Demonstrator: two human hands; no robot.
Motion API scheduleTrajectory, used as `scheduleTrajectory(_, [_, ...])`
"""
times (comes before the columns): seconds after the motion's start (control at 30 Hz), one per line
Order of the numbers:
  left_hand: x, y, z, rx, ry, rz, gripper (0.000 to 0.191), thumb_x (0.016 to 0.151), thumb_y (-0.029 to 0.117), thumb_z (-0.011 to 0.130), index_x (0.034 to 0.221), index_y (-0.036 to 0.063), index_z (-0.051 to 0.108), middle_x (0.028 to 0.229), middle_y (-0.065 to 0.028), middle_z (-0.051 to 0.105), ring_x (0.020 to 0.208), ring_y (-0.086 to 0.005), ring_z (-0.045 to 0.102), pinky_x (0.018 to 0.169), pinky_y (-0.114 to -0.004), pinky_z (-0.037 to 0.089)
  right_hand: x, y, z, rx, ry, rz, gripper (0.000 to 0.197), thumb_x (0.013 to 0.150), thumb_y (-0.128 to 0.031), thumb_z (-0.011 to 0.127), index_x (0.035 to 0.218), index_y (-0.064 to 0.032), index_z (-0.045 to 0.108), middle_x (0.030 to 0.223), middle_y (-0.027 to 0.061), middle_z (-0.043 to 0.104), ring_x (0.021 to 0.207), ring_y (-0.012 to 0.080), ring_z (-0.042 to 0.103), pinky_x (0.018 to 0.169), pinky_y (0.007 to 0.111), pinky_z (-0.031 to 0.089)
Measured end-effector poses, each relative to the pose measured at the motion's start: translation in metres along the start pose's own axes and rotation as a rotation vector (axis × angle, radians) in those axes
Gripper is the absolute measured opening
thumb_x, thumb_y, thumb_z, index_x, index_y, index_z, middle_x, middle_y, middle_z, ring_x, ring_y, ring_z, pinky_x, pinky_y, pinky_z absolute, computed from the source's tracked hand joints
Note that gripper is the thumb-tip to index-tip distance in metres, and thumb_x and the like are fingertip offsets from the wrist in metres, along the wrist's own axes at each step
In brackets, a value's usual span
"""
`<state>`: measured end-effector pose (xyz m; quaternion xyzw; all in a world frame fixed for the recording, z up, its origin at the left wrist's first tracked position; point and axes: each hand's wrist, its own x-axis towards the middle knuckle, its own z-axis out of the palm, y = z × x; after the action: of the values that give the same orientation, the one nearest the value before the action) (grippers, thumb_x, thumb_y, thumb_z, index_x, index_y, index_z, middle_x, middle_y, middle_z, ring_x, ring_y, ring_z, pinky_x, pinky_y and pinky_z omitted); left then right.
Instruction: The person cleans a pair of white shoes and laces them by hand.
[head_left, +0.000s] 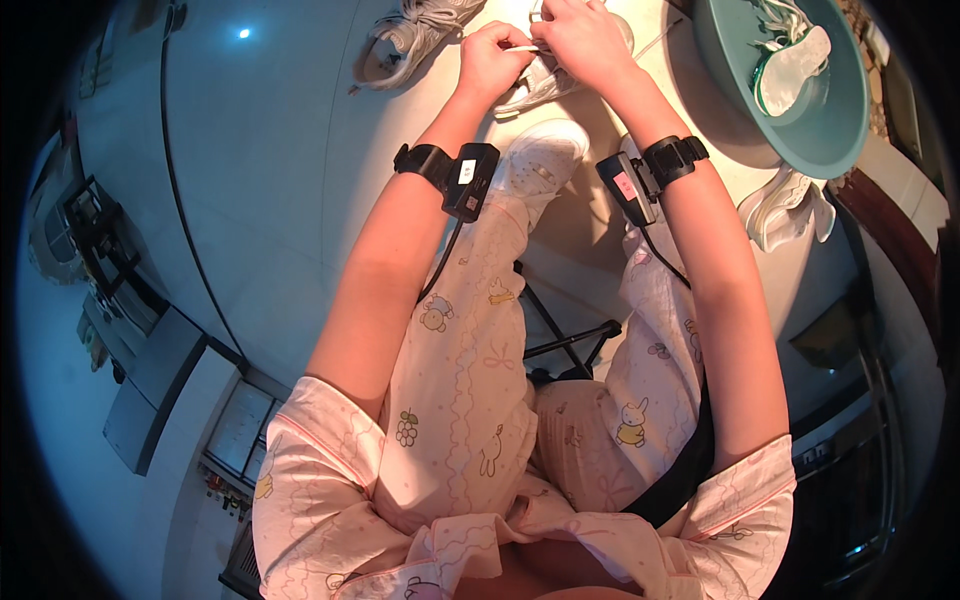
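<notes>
My left hand (495, 60) pinches a white shoelace (523, 49) over a light grey sneaker (551, 86) on the floor beyond my feet. From the right, my right hand (579, 36) bends over the same sneaker, its fingers at the laces near the upper edge of the view; its fingertips are partly hidden, so its hold cannot be told. A second greyish laced sneaker (409, 41) lies to the left of my left hand. Black devices on straps sit on both my wrists.
A teal basin (814, 146) at the upper right holds a white shoe (791, 71) with green edging and loose laces. Beside its lower rim lie white shoe pieces (787, 206). Black folding metal legs (574, 341) stand between my legs. A dark cable hangs from each wrist device.
</notes>
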<state>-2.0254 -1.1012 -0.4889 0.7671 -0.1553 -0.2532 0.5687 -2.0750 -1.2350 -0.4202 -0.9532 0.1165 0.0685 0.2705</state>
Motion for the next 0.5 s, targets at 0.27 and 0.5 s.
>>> scheduleTrajectory(0.27, [-0.002,0.003,0.002,0.039,-0.008,0.005,0.007,0.057,0.001,0.064,0.063,0.0016,0.060,0.065,-0.0053,0.057,0.059,-0.0115,0.054,0.057,-0.024,0.044,-0.003,0.003,-0.005,-0.189,0.009,-0.286,0.017,0.072,-0.017,0.049,0.081,-0.0055,0.058,0.076,0.0184,0.057,0.068,0.0318,0.055,0.061,0.042,0.043])
scheduleTrajectory(0.5, [0.000,-0.002,0.000,0.055,0.003,0.072,0.007,0.057,0.000,0.062,0.064,0.0009,0.060,0.065,-0.0057,0.058,0.060,-0.0122,0.055,0.058,-0.024,0.045,0.003,0.010,-0.010,0.419,0.264,0.003,0.019,0.072,-0.013,0.050,0.086,-0.0031,0.057,0.076,0.0184,0.057,0.067,0.0311,0.055,0.062,0.037,0.044])
